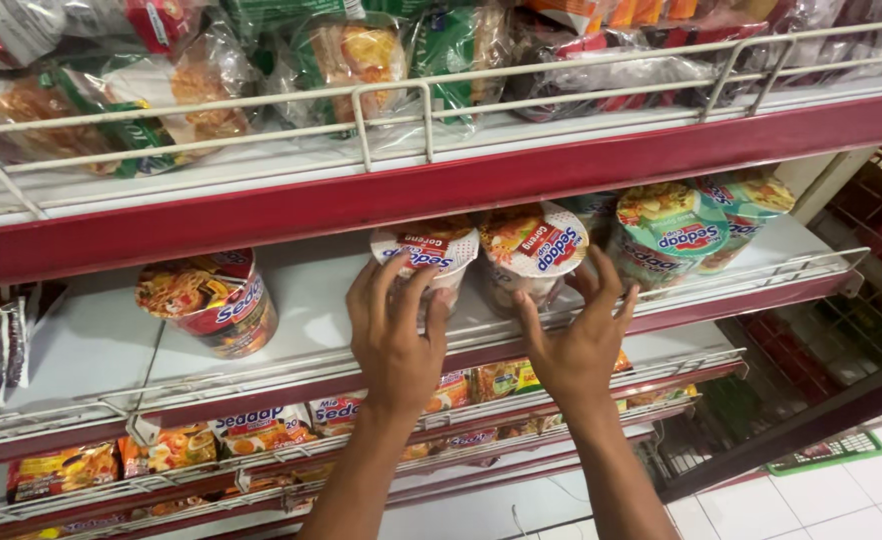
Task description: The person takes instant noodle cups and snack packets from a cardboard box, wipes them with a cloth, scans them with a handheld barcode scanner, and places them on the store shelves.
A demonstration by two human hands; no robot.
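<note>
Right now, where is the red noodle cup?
The red noodle cup stands alone on the middle white shelf, left of the left hand, beside dark packets at the edge.

Both bare forearms rise from the bottom edge, reaching up and forward, backs of the hands toward the camera. The left hand point(396, 335) is raised with its fingers spread and curled forward, thumb out to the right. The right hand point(579, 340) sits just beside it at about the same height, fingers splayed upward and slightly bent, wrist straight.
</note>
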